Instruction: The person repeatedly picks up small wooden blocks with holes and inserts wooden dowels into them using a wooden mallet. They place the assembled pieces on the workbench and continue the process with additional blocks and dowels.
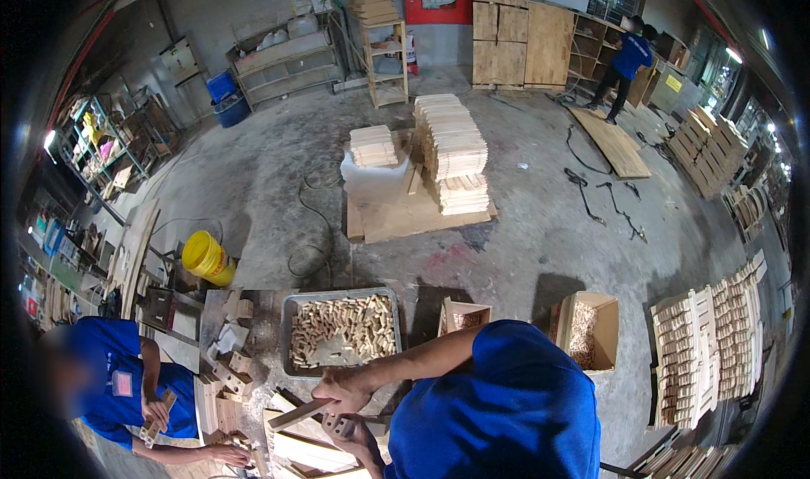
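My right hand (344, 389) reaches across from the right, closed around one end of a flat brown wooden bar (297, 415). Just below it, my left hand (363, 443) is wrapped round a small wooden block with round holes (341, 427). The two hands are close together, over pale wooden pieces (312, 452) on the worktable. Beyond them stands a grey tray (289, 312) holding many short wooden dowels (342, 327).
At left a co-worker in blue (118, 378) holds a drilled wooden piece (160, 416), beside stacked blocks (221, 407). Cardboard boxes (606, 331), a yellow bucket (205, 258) and stacked slats (451, 146) stand on the floor. Another person (631, 53) stands at the far right.
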Demonstrator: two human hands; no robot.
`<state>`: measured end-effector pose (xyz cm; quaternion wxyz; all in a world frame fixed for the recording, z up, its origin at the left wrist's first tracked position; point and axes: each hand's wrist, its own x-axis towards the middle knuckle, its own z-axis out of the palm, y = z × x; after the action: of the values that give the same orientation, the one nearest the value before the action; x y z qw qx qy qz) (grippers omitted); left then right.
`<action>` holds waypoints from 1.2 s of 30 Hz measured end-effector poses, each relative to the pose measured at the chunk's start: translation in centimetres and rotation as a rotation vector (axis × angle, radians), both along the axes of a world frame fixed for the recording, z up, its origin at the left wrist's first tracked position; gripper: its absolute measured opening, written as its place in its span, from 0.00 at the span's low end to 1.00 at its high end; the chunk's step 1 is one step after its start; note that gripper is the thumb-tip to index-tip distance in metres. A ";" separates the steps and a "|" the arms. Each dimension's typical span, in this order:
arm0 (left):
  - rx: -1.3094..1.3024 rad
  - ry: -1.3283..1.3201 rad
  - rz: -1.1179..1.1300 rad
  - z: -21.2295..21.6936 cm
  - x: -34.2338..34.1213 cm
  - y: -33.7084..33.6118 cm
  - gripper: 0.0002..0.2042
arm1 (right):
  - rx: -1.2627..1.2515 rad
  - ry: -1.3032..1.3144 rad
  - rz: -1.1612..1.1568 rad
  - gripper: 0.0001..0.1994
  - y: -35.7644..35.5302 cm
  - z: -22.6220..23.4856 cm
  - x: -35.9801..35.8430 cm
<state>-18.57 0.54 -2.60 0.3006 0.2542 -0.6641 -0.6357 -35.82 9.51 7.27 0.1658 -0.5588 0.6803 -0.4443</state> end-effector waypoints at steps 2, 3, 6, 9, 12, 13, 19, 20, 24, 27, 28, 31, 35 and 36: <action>-0.027 -0.019 0.004 -0.2 -0.1 0.2 0.27 | -0.014 0.007 0.014 0.10 -0.2 0.0 -0.5; 0.005 -0.003 0.006 -0.3 0.0 0.3 0.26 | -0.027 0.011 0.018 0.10 -0.3 -0.2 -0.5; -0.009 0.017 0.014 -0.4 -0.2 -0.5 0.23 | -0.035 0.008 0.027 0.10 -1.2 -0.1 -0.7; -0.170 -0.064 -0.019 -1.4 0.0 -1.0 0.20 | -0.136 -0.251 0.132 0.10 -1.6 -2.2 -1.3; -0.882 -0.017 -0.092 -1.4 1.4 -3.2 0.22 | -0.011 -0.229 0.139 0.11 -0.9 -2.2 -2.2; -0.682 -0.127 -0.034 -1.5 2.6 -2.1 0.26 | 0.274 -0.307 0.099 0.12 -0.4 -0.8 -2.5; -0.052 -0.215 -0.040 1.4 1.3 0.6 0.30 | 0.275 -0.081 0.087 0.12 0.3 3.1 -3.1; -0.056 -0.212 -0.050 1.4 1.3 0.8 0.31 | 0.284 -0.073 0.111 0.12 0.0 3.0 -3.0; -0.091 -0.213 -0.059 1.3 0.9 0.8 0.32 | 0.310 -0.040 0.202 0.12 -1.1 3.1 -2.9; -0.138 -0.181 -0.040 1.8 0.6 0.6 0.31 | 0.329 0.003 0.229 0.11 -1.2 2.6 -2.8; -0.159 -0.179 -0.039 2.0 0.5 0.6 0.30 | 0.318 0.035 0.238 0.11 -1.3 2.4 -2.8; -0.200 -0.169 -0.043 1.7 0.8 0.5 0.30 | 0.299 0.099 0.295 0.10 -1.8 2.8 -2.3; -0.195 -0.173 -0.069 1.2 1.1 0.5 0.30 | 0.355 0.160 0.344 0.09 -2.4 3.7 -1.6; -0.194 -0.183 -0.071 1.3 1.0 0.4 0.31 | 0.350 0.167 0.343 0.09 -2.5 3.7 -1.5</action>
<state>-17.60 0.93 -1.34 0.2391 0.2572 -0.7558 -0.5527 -37.33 6.98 10.97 0.2760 -0.6635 0.6535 -0.2377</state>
